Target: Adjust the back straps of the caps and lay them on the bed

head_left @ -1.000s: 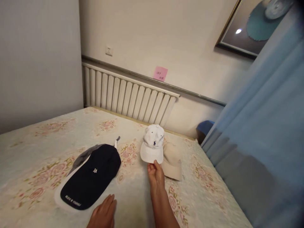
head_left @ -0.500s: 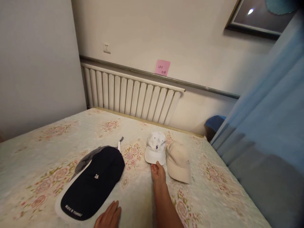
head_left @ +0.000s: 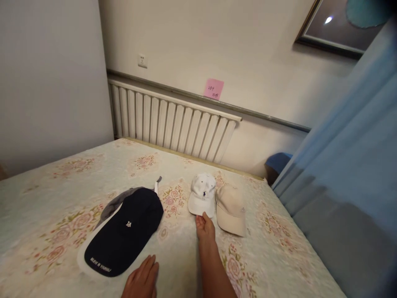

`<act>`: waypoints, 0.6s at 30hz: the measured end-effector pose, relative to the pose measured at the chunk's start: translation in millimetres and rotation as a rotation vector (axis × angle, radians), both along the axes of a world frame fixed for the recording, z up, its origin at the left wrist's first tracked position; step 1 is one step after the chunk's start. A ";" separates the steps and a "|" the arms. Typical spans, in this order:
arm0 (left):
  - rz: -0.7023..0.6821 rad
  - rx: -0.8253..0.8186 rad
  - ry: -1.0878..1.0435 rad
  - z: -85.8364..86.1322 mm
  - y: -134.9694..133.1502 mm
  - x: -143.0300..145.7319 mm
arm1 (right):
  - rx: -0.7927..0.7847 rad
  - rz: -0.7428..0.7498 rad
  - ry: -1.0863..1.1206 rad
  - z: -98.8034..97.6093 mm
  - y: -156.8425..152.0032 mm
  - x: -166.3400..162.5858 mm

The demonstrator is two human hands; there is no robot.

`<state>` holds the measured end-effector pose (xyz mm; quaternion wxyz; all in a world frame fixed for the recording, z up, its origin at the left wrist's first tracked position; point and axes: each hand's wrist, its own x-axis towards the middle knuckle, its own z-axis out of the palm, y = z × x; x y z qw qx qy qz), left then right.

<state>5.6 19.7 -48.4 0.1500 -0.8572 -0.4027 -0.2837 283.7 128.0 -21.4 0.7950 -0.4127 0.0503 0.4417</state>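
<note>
My right hand (head_left: 205, 227) pinches the front brim of a white baseball cap (head_left: 202, 191) that has a small dark emblem, thumb on top of the brim. Right beside it lies a beige cap (head_left: 231, 209), its brim toward me. My left hand (head_left: 142, 278) rests on the bed with its fingers stretched out, holding nothing. Just beyond that hand is a dark navy cap (head_left: 127, 231) with white lettering along its brim. Under the navy cap, a grey cap with a pale brim (head_left: 114, 205) shows only in part.
The caps lie on a bed with a floral sheet (head_left: 182, 256). A radiator (head_left: 173, 120) and a wall stand behind it. Blue curtain (head_left: 341, 165) hangs along the right side, with a blue object (head_left: 278, 162) partly behind it. A pink note (head_left: 214, 89) is on the wall.
The view has shifted slightly. My right hand keeps its pinch on the white cap's brim, and a little more of my left hand shows. The caps look unmoved on the bed.
</note>
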 end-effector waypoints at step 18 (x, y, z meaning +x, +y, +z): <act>0.037 -0.123 0.000 3.2 -5.7 4.1 | -0.047 0.040 -0.052 1.8 -20.8 -5.4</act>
